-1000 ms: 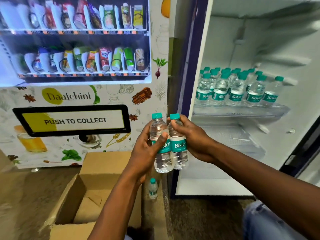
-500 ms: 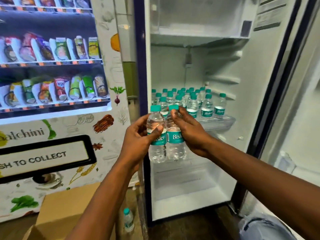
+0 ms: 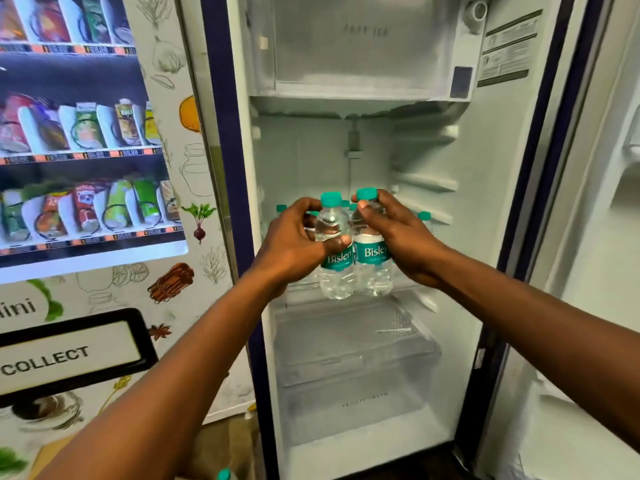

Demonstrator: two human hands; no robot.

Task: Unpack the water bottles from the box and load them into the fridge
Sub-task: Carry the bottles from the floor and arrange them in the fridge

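Note:
Two small clear water bottles with teal caps and teal labels are held side by side in front of the open fridge (image 3: 485, 237). My left hand (image 3: 294, 244) grips the left bottle (image 3: 334, 261). My right hand (image 3: 394, 233) grips the right bottle (image 3: 372, 268) near its neck. Behind them, several more bottles (image 3: 424, 218) stand on the fridge's middle shelf, mostly hidden by my hands. A corner of the cardboard box (image 3: 48, 455) shows at the bottom left.
A snack vending machine (image 3: 86, 168) stands to the left of the fridge. A clear drawer (image 3: 353, 348) sits below the shelf and a freezer compartment (image 3: 353, 46) above. One bottle's cap (image 3: 224, 474) pokes up from the floor. The fridge door (image 3: 606, 237) is open at right.
Both hands have carried the two bottles up and forward, closer to the fridge's middle shelf. The view has swung right and up, so the box has nearly left the frame.

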